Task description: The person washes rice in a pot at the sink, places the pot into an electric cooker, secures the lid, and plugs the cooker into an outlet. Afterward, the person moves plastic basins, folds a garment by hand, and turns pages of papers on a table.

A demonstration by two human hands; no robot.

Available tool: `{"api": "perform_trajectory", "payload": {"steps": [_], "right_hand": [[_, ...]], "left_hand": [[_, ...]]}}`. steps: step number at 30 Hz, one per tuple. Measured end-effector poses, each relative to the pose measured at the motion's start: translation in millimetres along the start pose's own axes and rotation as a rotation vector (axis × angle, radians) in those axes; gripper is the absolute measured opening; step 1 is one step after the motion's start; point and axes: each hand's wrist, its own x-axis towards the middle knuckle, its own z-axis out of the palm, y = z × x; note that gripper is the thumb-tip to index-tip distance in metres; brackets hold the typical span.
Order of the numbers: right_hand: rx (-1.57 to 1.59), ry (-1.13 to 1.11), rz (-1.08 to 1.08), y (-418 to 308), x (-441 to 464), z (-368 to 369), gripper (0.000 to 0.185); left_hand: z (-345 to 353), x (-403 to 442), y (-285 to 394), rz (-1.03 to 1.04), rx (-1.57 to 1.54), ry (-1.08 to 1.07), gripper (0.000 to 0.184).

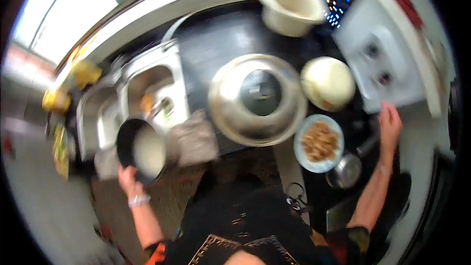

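My left hand (128, 181) grips the near rim of a dark pan (128, 140) with pale contents, held beside the sink's front edge. On the right, my right hand (390, 120) is raised near the lower corner of a white panel (378, 64) with dark knobs; its fingers are bunched together, and whether they hold anything is too blurred to tell. Nearest to that hand on the counter are a plate of brown pieces (320, 141), a small metal pot (346, 171) and a rounded cream-coloured vessel (327, 83).
A large domed metal lid (230, 103) with a black centre lies mid-counter. Behind it stands a cream pot (289, 19). The double sink (179, 86) is at the left, with a grey cloth (196, 140) over the counter edge. Yellow items (86, 74) sit at the far left.
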Motion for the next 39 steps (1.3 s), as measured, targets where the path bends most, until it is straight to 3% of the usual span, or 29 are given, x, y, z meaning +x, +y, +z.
{"api": "perform_trajectory", "payload": {"steps": [1,5,6,7,8,10,12,14,16,19,20,22,23,26,27,28,30,32,34,36,39], "right_hand": [[-0.060,-0.099,0.037,-25,-18,26,0.019],[-0.025,-0.581,-0.202,-136,-85,154,0.016],[0.006,-0.709,-0.160,-172,-105,180,0.016],[0.074,-0.778,-0.353,-190,-125,215,0.015],[0.097,-0.979,-0.375,-226,-144,242,0.017],[0.196,-1.156,-0.723,-262,-180,306,0.024],[0.154,-1.329,-0.804,-288,-212,365,0.028],[-0.156,-1.418,-0.877,-299,-231,421,0.033],[-0.519,-1.391,-0.801,-294,-248,474,0.041],[-0.594,-1.337,-0.700,-283,-276,537,0.054],[-0.712,-1.364,-0.708,-280,-291,543,0.057],[-0.703,-1.360,-1.115,-261,-320,548,0.056],[-0.896,-1.587,-1.202,-254,-321,551,0.046],[-0.729,-1.682,-0.998,-255,-303,510,0.042],[-0.987,-1.733,-0.888,-281,-295,507,0.046],[-0.984,-1.654,-1.124,-263,-286,516,0.045],[-0.986,-1.514,-0.919,-255,-281,532,0.043],[-0.775,-1.449,-0.763,-252,-300,544,0.039],[-0.716,-1.526,-1.144,-264,-309,532,0.042],[-0.633,-1.602,-1.051,-255,-296,517,0.040],[-0.955,-1.429,-0.947,-315,-280,489,0.039]], "left_hand": [[39,-13,22,0.021,-0.058,0.039,0.053],[54,4,21,0.037,-0.152,-0.059,0.062],[60,4,19,0.028,-0.179,-0.116,0.062],[59,1,22,0.022,-0.150,-0.145,0.061],[54,4,24,0.018,-0.173,-0.210,0.062],[40,14,34,0.048,-0.163,-0.336,0.063],[32,22,48,0.072,-0.172,-0.439,0.068],[34,32,47,0.160,-0.197,-0.499,0.070],[30,44,42,0.154,-0.167,-0.619,0.072],[23,54,21,0.178,-0.079,-0.635,0.070],[22,58,14,0.225,-0.026,-0.635,0.072],[20,58,19,0.263,0.060,-0.617,0.072],[20,58,22,0.286,0.075,-0.623,0.072],[19,63,29,0.355,0.116,-0.637,0.071],[20,64,29,0.374,0.125,-0.638,0.071],[21,65,29,0.394,0.134,-0.636,0.071],[20,66,30,0.393,0.134,-0.653,0.072],[21,67,30,0.391,0.132,-0.654,0.073],[20,65,31,0.366,0.131,-0.645,0.073],[20,65,32,0.362,0.131,-0.654,0.073],[22,66,32,0.374,0.150,-0.645,0.072]]}}
